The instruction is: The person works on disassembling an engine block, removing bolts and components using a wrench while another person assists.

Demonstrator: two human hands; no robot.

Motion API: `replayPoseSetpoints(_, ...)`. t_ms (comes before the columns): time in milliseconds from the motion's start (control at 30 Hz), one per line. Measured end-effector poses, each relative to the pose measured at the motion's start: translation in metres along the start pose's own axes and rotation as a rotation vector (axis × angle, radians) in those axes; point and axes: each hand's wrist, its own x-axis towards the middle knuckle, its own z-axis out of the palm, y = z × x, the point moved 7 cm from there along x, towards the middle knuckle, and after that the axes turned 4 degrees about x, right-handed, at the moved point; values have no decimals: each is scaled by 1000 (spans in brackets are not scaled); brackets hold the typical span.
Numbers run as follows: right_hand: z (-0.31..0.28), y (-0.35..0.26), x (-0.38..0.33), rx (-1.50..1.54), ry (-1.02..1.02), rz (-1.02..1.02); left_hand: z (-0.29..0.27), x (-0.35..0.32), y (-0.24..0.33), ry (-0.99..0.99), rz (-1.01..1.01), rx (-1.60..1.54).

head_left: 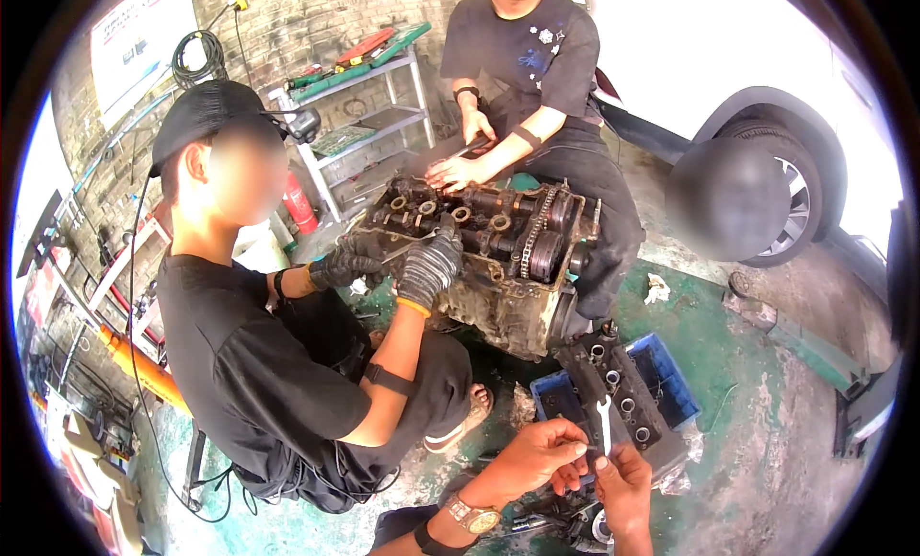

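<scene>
My right hand grips an open-end wrench between thumb and fingers, its jaw pointing up and away from me. Close beside it, my left hand, with a watch on the wrist, has its thumb and fingers pinched together. Whatever those fingers hold is too small to make out. Just beyond both hands, a dark engine valve cover with a row of round holes lies across a blue crate. Small metal parts and tools lie beneath my hands.
A greasy engine with exposed camshafts and a timing chain stands ahead. A gloved co-worker crouches at its left; another person works behind it. A shelf cart, a white car and a lift arm surround the area.
</scene>
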Motion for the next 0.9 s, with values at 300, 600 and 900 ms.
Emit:
replayPoseSetpoints(300,13,-8,-3,-48,-23,4,-1,-1,-2,41,-31,83)
replayPoseSetpoints(600,13,-5,3,-43,-36,-5,-5,-1,1,63,-15,89)
replayPoseSetpoints(900,-2,-3,4,30,75,66,-1,2,-3,37,28,-88)
